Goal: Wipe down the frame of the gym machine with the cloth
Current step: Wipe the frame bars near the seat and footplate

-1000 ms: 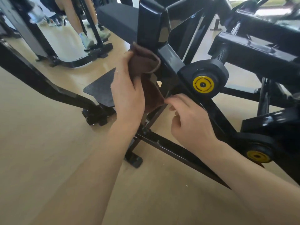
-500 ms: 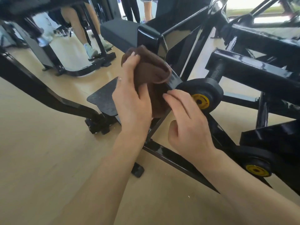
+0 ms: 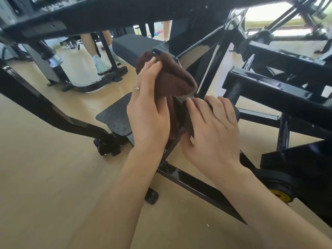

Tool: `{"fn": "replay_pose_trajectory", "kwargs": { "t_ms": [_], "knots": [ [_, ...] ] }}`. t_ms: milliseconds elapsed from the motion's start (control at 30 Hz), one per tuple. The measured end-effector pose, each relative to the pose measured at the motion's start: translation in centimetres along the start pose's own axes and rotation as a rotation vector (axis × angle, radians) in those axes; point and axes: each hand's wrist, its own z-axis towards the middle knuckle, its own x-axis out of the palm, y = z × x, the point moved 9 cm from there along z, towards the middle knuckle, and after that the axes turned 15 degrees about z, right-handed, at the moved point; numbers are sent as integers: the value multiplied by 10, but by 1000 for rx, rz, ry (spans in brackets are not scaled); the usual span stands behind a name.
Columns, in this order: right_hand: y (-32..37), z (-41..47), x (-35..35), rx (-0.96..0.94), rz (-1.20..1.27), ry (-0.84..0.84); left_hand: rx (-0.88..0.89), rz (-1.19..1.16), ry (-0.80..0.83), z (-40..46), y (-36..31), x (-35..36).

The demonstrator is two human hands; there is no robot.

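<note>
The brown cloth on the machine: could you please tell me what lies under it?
The brown cloth drapes over a slanted black frame bar, seen between the left hand and right hand. The bar's covered stretch is hidden.

Pale wooden floor (image 3: pixel 53 186), bright window (image 3: pixel 265 13), another person's legs (image 3: pixel 89 49) behind.

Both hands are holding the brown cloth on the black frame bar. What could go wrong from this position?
1. The right hand lies close to the threaded rod; its fingers might get scraped or pinched there.
2. The cloth is bunched under the left hand, so a loose fold could snag on the frame joint.
</note>
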Motion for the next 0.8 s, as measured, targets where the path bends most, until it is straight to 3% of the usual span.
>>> {"fn": "replay_pose_trajectory", "kwargs": {
  "t_ms": [100,267,400,533,667,800],
  "knots": [
    [-1,-1,-1,-7,26,-13,22,96,48,-14,10,13],
    [-2,-2,2,5,-8,28,-299,136,375,-56,62,35],
    [3,0,-5,100,70,90,-320,198,523,-50,63,20],
    [21,5,-28,310,535,143,-239,212,569,-18,33,-9],
    [43,-2,-33,879,1190,336,-232,148,675,4,11,-38],
    [81,-4,-57,999,1322,421,-278,107,809,14,-15,-72]
  ]
}}
